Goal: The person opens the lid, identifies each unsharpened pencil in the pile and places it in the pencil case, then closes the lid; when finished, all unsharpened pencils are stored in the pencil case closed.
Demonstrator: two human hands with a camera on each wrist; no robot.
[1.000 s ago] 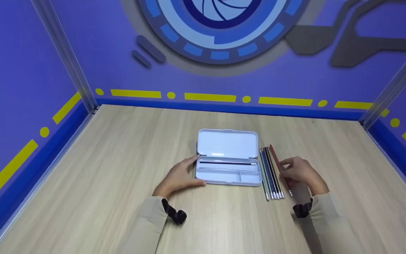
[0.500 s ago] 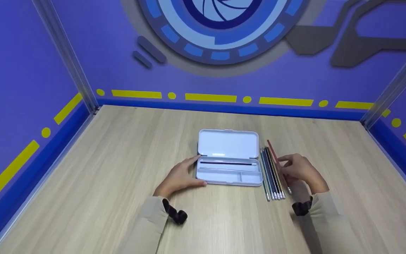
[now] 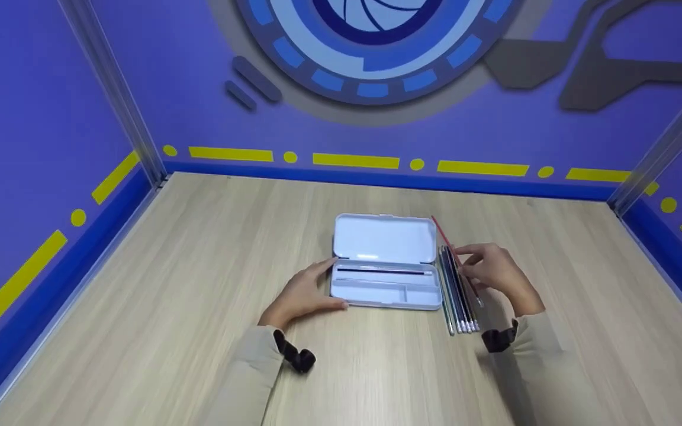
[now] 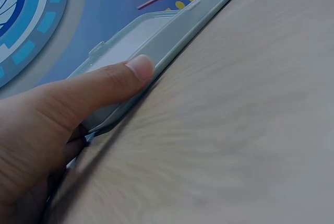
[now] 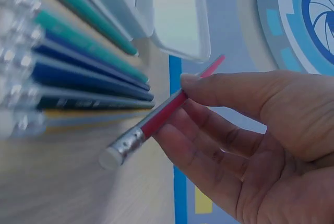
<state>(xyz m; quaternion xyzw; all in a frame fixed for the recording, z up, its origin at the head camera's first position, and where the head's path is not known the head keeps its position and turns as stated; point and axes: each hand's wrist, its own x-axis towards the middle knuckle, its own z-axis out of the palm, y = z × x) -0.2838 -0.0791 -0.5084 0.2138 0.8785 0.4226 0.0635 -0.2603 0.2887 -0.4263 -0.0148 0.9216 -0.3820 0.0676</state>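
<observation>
An open white pencil case (image 3: pixel 385 269) lies on the wooden table (image 3: pixel 199 284), with one dark pencil (image 3: pixel 382 271) in its tray. My left hand (image 3: pixel 302 293) rests against the case's left end, thumb (image 4: pixel 112 85) pressed on the front wall (image 4: pixel 172 41). Right of the case lies a row of several pencils (image 3: pixel 458 290) (image 5: pixel 78 72). My right hand (image 3: pixel 492 269) pinches a red pencil (image 3: pixel 450 251) (image 5: pixel 167 112) lifted above that row, its eraser end (image 5: pixel 112 153) toward me.
Purple walls with yellow markings (image 3: pixel 353 160) close the table on three sides. Metal corner posts (image 3: pixel 113 94) stand at the back left and back right. Bare wood (image 3: pixel 584 296) stretches left and right of the case.
My right hand has lifted the red pencil off the row and tilted its tip up and back toward the case lid. The left hand has stayed against the case.
</observation>
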